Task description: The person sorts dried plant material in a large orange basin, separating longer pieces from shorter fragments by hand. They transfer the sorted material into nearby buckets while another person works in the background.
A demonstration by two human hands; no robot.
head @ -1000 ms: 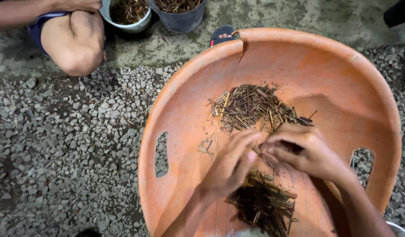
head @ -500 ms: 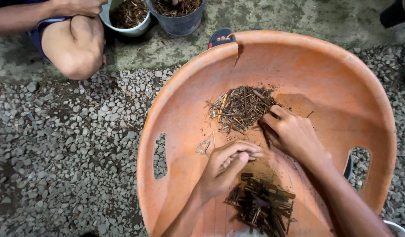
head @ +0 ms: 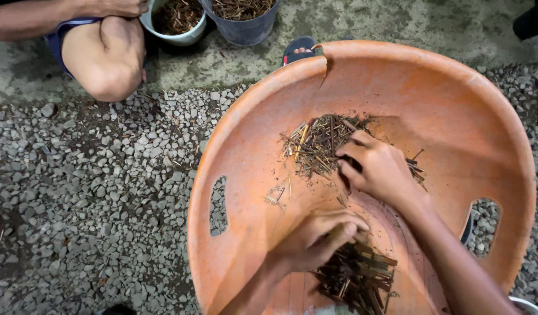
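Observation:
A large orange plastic basin (head: pixel 263 140) lies tilted on gravel, with a crack in its far rim. A pile of short brown and yellowish twigs (head: pixel 315 143) sits in its middle. My right hand (head: pixel 377 166) rests on that pile, fingers curled into the twigs. My left hand (head: pixel 318 239) is lower down, fingers closed over the top of a second, darker bundle of twigs (head: pixel 356 280) near the basin's near edge. A few loose bits (head: pixel 276 195) lie on the basin's bare wall to the left.
Another person squats at the top left, a bent knee (head: pixel 105 55) and forearm showing. Next to them stand a white pot (head: pixel 175 20) and a dark pot (head: pixel 239 17), both holding twigs. A sandalled foot (head: pixel 298 51) peeks behind the basin. Grey gravel (head: pixel 94 192) covers the ground.
My right hand has moved up from the lower bundle onto the upper pile. My left hand has dropped down and closed over the lower bundle.

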